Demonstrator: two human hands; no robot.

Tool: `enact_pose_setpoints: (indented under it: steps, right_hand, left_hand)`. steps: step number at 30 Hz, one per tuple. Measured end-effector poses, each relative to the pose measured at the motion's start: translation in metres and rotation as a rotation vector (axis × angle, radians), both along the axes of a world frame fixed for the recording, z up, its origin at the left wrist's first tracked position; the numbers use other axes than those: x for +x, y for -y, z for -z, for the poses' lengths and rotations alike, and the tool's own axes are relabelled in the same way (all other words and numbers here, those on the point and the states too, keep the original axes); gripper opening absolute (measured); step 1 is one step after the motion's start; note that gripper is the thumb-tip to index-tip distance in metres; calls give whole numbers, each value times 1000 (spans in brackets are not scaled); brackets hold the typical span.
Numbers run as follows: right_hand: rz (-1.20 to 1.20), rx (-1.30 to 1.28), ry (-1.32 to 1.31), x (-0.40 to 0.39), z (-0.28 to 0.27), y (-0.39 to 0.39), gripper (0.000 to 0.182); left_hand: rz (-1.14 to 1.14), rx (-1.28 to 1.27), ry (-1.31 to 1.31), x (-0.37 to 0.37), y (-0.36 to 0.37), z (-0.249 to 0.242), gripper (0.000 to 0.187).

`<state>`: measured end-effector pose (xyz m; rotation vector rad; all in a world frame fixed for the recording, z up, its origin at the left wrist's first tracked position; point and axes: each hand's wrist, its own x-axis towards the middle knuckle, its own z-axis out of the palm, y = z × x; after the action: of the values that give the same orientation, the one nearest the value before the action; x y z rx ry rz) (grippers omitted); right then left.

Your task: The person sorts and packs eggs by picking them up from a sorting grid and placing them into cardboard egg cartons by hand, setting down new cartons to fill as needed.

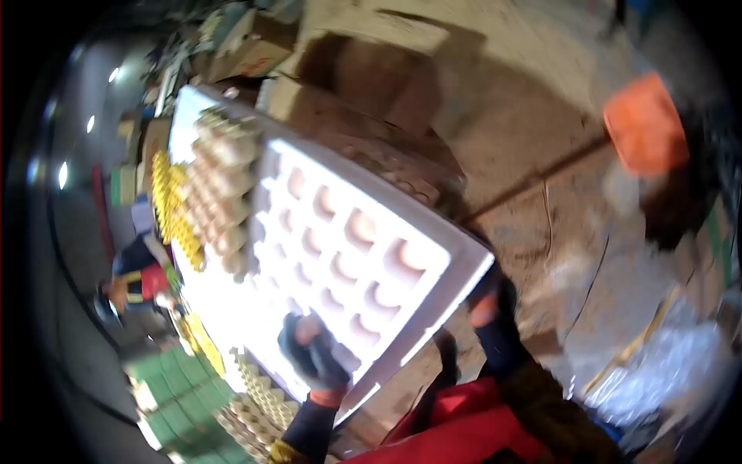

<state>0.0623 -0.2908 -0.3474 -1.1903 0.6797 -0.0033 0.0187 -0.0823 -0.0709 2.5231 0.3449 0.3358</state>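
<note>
Lying on the tabletop: the white tray [340,259], with rows of round pockets, sits flat on the white tabletop [185,127], close to its near corner.
Tray direction: one corner points to the right of my view; the upper edge slopes from upper left down to that corner, then the next edge runs down and left. Glare hides the rest, so I cannot tell which way the long axis runs.
Left hand: my dark left hand [315,352] is over the tray's lower part, fingers partly curled; I cannot tell whether it grips anything.
Right hand: my right hand [487,298] is at the tabletop's right corner, blurred and dark; its opening and hold I cannot tell.
Beside the tray: a stack of brown egg trays [220,185], then yellow trays [166,205] behind it.
Lower left: green boxes [182,394] and pulp trays [267,394].
Far left: another person [139,278] at the tabletop.
Floor side: an orange container [648,127], upper right; clear plastic [657,371], lower right.
</note>
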Motion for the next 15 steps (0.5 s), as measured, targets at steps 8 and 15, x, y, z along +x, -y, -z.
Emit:
enact_pose_setpoints:
  steps: [8,15]
  right_hand:
    - [-142,-434,489,-29,-287,63,31]
    - [-879,-60,593,-21,-342,-82,60]
  left_hand:
    - [337,322,310,20,5,-33,42]
    - [96,-304,394,-25,-14,-67,65]
